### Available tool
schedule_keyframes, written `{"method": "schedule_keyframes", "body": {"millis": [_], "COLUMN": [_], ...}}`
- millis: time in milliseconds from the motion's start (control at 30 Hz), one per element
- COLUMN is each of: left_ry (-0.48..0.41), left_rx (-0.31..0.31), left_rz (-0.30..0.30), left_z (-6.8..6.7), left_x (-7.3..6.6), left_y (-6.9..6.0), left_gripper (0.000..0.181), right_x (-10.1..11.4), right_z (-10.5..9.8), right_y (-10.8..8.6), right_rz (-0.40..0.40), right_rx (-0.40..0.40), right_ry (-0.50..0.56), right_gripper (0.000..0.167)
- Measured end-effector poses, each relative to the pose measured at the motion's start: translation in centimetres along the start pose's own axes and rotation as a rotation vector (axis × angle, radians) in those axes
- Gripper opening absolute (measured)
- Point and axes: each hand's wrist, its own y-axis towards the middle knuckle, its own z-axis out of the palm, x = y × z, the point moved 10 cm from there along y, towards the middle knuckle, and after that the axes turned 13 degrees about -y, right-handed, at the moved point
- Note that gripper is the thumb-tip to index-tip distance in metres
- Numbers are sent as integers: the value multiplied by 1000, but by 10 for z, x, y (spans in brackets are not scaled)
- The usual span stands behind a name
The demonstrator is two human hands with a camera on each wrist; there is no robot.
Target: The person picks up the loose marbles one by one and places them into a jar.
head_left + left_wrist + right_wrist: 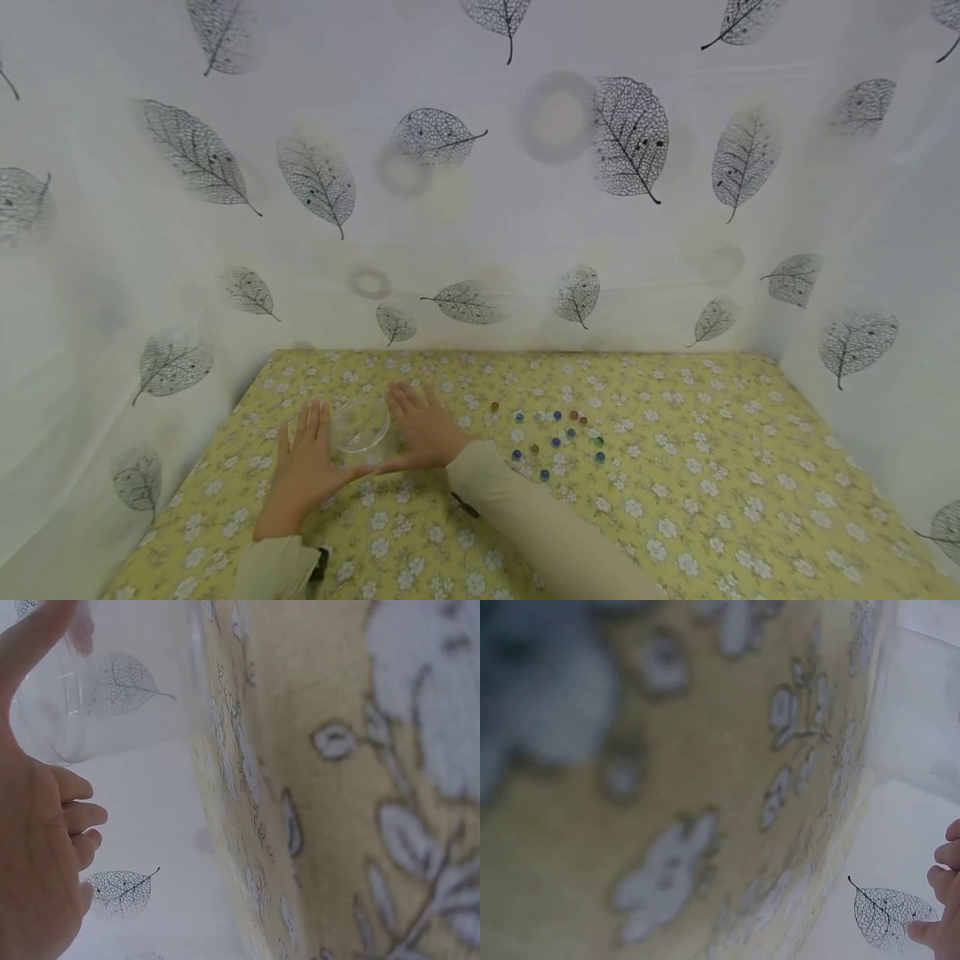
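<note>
A clear round container (362, 427) with a wide rim stands on the flowered cloth, between both hands. My left hand (302, 468) is at its left side, fingers straight and pointing away. On its right side is my right hand (429, 432), fingers extended and spread. The two thumbs stretch toward each other in front of the container, their tips close together. Whether the palms touch its wall I cannot tell. The left wrist view shows the clear wall (142, 712) past the thumb; in the right wrist view only part of the container (922, 712) appears.
Several small glass pieces, among them a blue one (556, 442), an amber one (495, 407) and a green one (598, 441), lie scattered right of the hands. A yellow flowered cloth (712, 467) covers the table. White leaf-printed curtains (480, 217) hang behind and at both sides.
</note>
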Motion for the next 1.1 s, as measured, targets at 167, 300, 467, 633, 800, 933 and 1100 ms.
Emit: {"method": "schedule_keyframes", "body": {"millis": [167, 300, 467, 633, 800, 933, 1100], "left_ry": [-6, 9, 47, 82, 83, 51, 17], "left_rx": [17, 23, 14, -11, -19, -17, -2], "left_rz": [-10, -18, 11, 22, 25, 24, 33], "left_z": [0, 0, 3, 1, 0, 2, 7], "left_x": [3, 6, 5, 0, -9, -17, -32], "left_y": [1, 3, 8, 11, 14, 16, 16], "left_gripper": [122, 120, 115, 114, 115, 115, 117], "right_x": [4, 4, 3, 1, -7, -14, -24], "right_z": [6, 13, 18, 16, 12, 13, 4], "right_y": [8, 13, 16, 15, 12, 7, -7], "right_rz": [-10, 5, 13, 25, 44, 47, 50], "right_rx": [35, 60, 73, 94, 62, 23, 15], "right_ry": [-48, -52, -67, -36, -27, -20, 21], "right_gripper": [114, 114, 112, 108, 108, 110, 109]}}
